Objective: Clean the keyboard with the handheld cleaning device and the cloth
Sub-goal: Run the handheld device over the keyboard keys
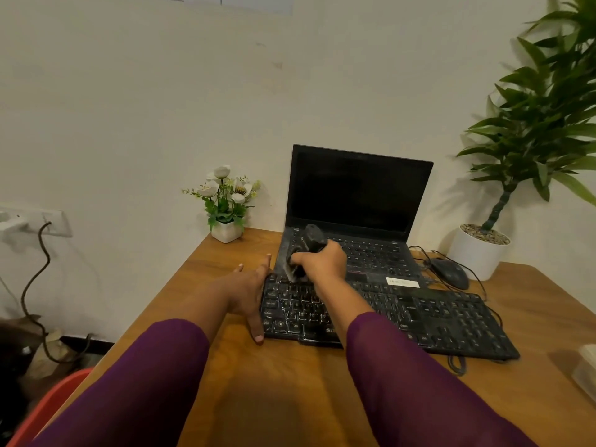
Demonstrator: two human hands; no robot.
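Two hands are at the keyboard point(435, 317). The left hand point(248, 291) lies flat, fingers straight, against its left edge. The right hand point(322, 262) grips the handheld cleaning device point(312, 238), lower end on the keys just beside the left hand.

The keyboard point(451, 321) legends blur (mostly unreadable); the right edge cuts a pale object point(586, 369).

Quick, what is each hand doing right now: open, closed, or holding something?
Left hand: open, fingers straight, resting at the keyboard's left edge.
Right hand: closed round the handheld cleaning device, its tip on the keyboard.
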